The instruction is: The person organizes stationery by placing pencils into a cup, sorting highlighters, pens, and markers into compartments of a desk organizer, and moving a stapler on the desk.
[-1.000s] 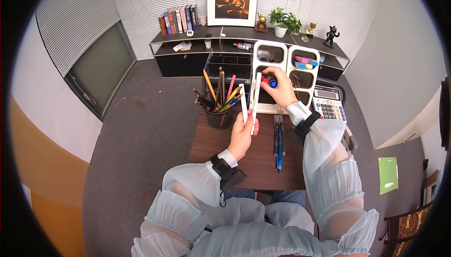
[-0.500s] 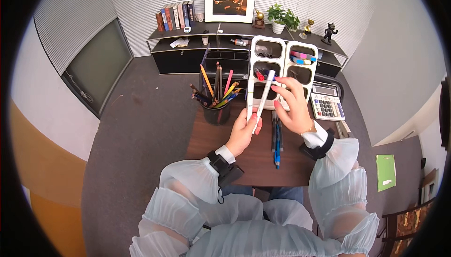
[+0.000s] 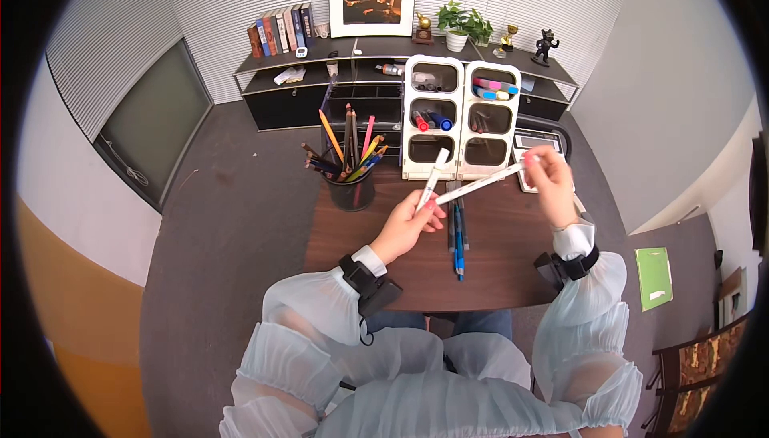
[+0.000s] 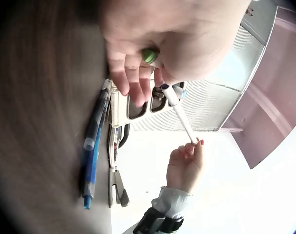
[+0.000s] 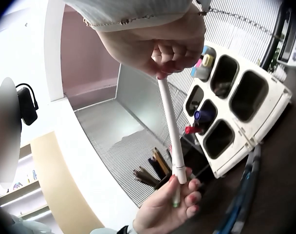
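My left hand point(image 3: 404, 228) holds two slim white markers near their lower ends. One marker point(image 3: 433, 179) points up toward the organizer; the other marker point(image 3: 481, 184) slants to the right. At its far end, the fingertips of my right hand point(image 3: 553, 185) pinch this slanting marker, so it spans both hands, as the right wrist view shows along its white barrel point(image 5: 170, 119). A green marker end point(image 4: 149, 56) shows against my left palm in the left wrist view. Behind the hands stands a white organizer point(image 3: 432, 95) with several compartments; red point(image 3: 420, 121) and blue point(image 3: 442, 121) markers lie in its middle left one.
Blue and dark pens point(image 3: 458, 238) lie on the brown table point(image 3: 368, 254) below the markers. A black mesh cup point(image 3: 352, 195) of pencils stands at the left. Colored highlighters point(image 3: 495, 85) fill the top right compartment. A calculator point(image 3: 535, 141) sits behind my right hand.
My right hand has let go of the red and blue markers in the organizer, moved right and toward me, and pinched one white marker's end. That marker has swung from upright to slanting right.
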Demonstrator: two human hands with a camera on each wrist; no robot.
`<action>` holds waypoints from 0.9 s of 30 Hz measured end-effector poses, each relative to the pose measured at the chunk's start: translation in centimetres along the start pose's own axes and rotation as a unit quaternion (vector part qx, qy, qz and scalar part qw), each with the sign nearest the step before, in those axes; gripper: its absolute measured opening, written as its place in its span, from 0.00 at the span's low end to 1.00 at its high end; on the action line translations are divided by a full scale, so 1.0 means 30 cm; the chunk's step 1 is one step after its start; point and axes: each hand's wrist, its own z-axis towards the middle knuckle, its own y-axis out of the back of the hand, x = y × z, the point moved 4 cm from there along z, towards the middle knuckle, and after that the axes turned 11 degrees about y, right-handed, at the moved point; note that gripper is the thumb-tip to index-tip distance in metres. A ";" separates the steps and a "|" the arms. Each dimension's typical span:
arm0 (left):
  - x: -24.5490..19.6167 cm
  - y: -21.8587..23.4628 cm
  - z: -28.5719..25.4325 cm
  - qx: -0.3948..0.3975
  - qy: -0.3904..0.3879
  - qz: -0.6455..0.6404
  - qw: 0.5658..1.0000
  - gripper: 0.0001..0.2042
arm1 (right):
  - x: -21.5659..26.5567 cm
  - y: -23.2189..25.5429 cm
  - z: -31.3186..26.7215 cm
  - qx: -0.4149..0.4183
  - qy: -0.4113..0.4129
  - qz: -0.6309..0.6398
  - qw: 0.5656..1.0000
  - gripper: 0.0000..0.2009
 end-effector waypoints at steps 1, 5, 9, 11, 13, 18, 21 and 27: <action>0.004 0.015 0.006 -0.012 -0.003 0.023 1.000 0.09 | 0.001 0.034 -0.001 -0.044 0.036 -0.002 0.998 0.04; -0.016 0.014 -0.002 -0.016 -0.004 0.010 1.000 0.10 | 0.022 0.114 -0.017 -0.090 0.135 -0.233 0.959 0.03; -0.042 -0.002 -0.021 0.006 0.013 0.029 0.999 0.14 | -0.023 0.093 -0.027 -0.033 0.197 -0.366 0.909 0.06; -0.041 0.002 -0.025 0.016 0.036 0.039 0.998 0.15 | -0.047 0.058 -0.031 0.038 0.227 -0.409 0.883 0.06; -0.038 0.000 -0.026 0.027 0.058 0.051 0.997 0.16 | -0.074 0.039 -0.041 0.084 0.195 -0.431 0.877 0.08; 0.003 0.007 -0.011 0.056 0.069 -0.026 0.996 0.15 | -0.060 -0.027 -0.071 0.117 0.190 -0.422 0.879 0.18; -0.006 -0.009 -0.017 0.063 0.052 -0.002 0.997 0.15 | 0.036 -0.090 -0.112 0.114 0.249 -0.395 0.877 0.20; -0.019 -0.025 -0.028 0.145 0.040 0.115 0.982 0.15 | 0.008 -0.156 -0.137 0.225 0.064 -0.148 0.961 0.07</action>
